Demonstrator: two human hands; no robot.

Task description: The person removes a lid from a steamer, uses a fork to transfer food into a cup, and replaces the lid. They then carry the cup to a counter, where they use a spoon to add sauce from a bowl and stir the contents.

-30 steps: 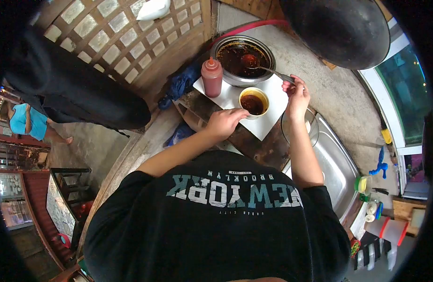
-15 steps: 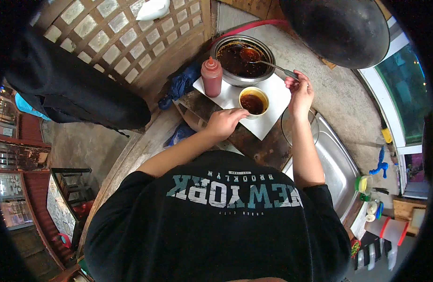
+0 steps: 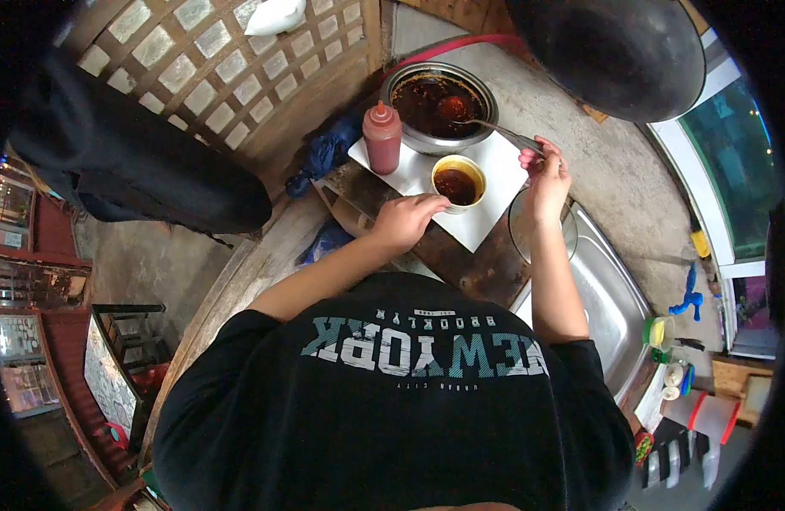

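Observation:
My right hand (image 3: 548, 182) is closed around the handle of a ladle (image 3: 518, 140). The ladle's bowl dips into dark, oily sauce in a metal pot (image 3: 492, 117) and is partly sunk in it. My left hand (image 3: 407, 220) grips the near left side of a small round cup (image 3: 483, 175), fingertips at its rim. Dark reddish-brown sauce lies inside the cup. Beside them stands a squeeze bottle (image 3: 382, 145) of red sauce with a pointed cap. Cup and bottle rest on a white sheet (image 3: 475, 234), close to the pot.
A steel sink (image 3: 610, 298) lies to the right, with a clear round lid (image 3: 518, 223) near its corner. A large black wok (image 3: 614, 60) is at the upper right. Dark blue plastic (image 3: 320, 157) lies left of the bottle. Knives (image 3: 675, 460) hang at the lower right.
The ladle's bowl has sunk lower into the sauce and its handle has tilted, with my right hand shifting slightly. My left hand stays at the cup.

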